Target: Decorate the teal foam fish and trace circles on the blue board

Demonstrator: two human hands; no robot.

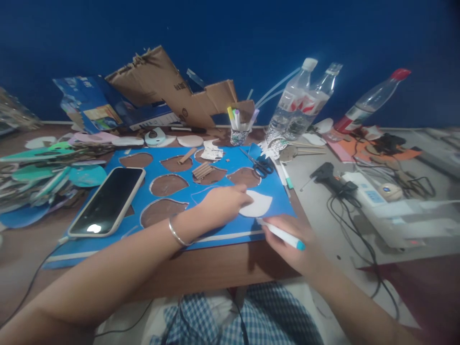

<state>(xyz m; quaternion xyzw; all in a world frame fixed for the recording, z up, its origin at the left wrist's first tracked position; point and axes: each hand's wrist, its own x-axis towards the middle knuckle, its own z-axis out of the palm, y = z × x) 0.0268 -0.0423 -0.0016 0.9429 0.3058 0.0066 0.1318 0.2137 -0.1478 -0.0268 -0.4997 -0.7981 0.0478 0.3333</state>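
Note:
On a blue sheet with several leaf-shaped holes lies a white leaf-shaped cutout. My left hand, a silver bangle at its wrist, is closed with its fingertips on the cutout's left side, holding it against the sheet. Some of its fingers are hidden beneath the hand. My right hand grips a white marker pen with a teal end. The pen's tip is at the lower edge of the cutout.
Left of my hands are a phone and a pile of painted cutouts. Scissors and corrugated scraps lie on the sheet. Behind stand a pen cup and bottles. A glue gun and power strip sit right.

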